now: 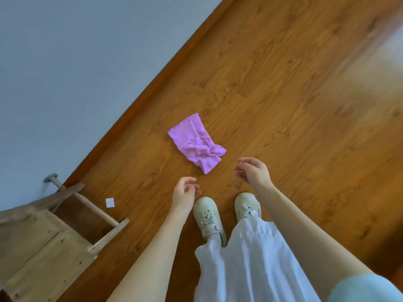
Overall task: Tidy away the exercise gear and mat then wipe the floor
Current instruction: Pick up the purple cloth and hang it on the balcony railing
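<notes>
While both hands, left (184,192) and right (253,172), hang loosely curled and empty, the purple cloth (196,142) lies crumpled mid-frame on the floor (294,94); likely soft, light; pinch its bunched lower end.

Bare wooden floor (283,88) open across centre and right of frame, wall (65,73) closing the upper left, wooden stool (43,240) blocking lower left

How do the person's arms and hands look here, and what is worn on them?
Both forearms are bare, and the left hand and right hand wear no gloves, rings or watch that I can see. A light blue sleeve shows only at the upper right arm, in the lower right corner. The left sleeve is out of view.
</notes>
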`<state>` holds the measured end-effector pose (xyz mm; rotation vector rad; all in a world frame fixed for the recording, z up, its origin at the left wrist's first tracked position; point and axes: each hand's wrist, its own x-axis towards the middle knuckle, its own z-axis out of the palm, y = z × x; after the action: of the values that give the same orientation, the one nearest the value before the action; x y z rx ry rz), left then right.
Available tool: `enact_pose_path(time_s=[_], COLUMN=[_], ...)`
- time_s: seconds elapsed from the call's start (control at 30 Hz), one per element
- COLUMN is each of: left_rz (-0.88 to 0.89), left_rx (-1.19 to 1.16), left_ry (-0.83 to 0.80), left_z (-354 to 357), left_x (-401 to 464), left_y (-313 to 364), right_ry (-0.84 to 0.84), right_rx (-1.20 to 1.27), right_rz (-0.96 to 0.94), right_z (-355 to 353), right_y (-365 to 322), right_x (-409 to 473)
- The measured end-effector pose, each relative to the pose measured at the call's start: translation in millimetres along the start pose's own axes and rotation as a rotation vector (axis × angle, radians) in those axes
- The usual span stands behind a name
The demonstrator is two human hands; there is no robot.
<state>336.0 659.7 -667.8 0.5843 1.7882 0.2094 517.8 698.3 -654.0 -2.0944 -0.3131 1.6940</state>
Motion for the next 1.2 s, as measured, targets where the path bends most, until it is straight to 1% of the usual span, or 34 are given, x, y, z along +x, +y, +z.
enact_pose_path(time_s=[0.07, 0.13, 0.27, 0.37, 0.43, 0.53, 0.6, 0.67, 0.7, 0.73, 0.83, 0.9, 1.0, 1.07, 1.13, 1.2], left_rz=[0.046, 0.090, 0.196, 0.309, 0.417, 0.548, 0.638, 0.772, 0.829, 0.861, 0.885, 0.924, 0.923, 0.915, 0.929, 0.906], left_rx=[0.122, 0.235, 0.387, 0.529, 0.626, 0.716, 0.769, 0.856, 0.897, 0.957, 1.171, 1.201, 1.207, 1.266, 1.314, 1.365], left_ry=[-0.067, -0.098, -0.096, -0.061, -0.045, -0.023, 0.052, 0.177, 0.209, 0.183, 0.039, 0.064, 0.145, 0.143, 0.119, 0.096], left_z=[19, 35, 56, 70, 79, 95, 101, 104, 104, 103, 98, 94, 90, 85, 80, 78], left_x=[39, 75, 146, 197, 224, 256, 272, 286, 294, 301, 312, 311, 302, 293, 290, 290], left_y=[-21, -35, -45, -53, -59, -73, -83, -88, -90, -91, -95, -98, -95, -88, -80, -67], right_ry=[0.009, 0.006, -0.004, -0.031, -0.048, -0.039, -0.022, -0.005, 0.001, 0.008, 0.052, 0.077, 0.130, 0.076, -0.036, -0.117], right_rx=[0.031, 0.005, -0.152, -0.293, -0.361, -0.443, -0.481, -0.501, -0.517, -0.540, -0.627, -0.683, -0.665, -0.704, -0.741, -0.762], right_rz=[0.059, 0.077, 0.007, -0.059, -0.099, -0.158, -0.205, -0.287, -0.337, -0.379, -0.379, -0.331, -0.285, -0.262, -0.246, -0.258], right_z=[11, 21, 37, 44, 50, 63, 74, 85, 91, 96, 107, 108, 106, 103, 100, 100], right_y=[22, 40, 74, 96, 109, 131, 145, 156, 161, 165, 172, 170, 163, 157, 152, 146], right_x=[41, 79, 146, 187, 210, 243, 261, 272, 277, 282, 294, 295, 284, 273, 262, 254])
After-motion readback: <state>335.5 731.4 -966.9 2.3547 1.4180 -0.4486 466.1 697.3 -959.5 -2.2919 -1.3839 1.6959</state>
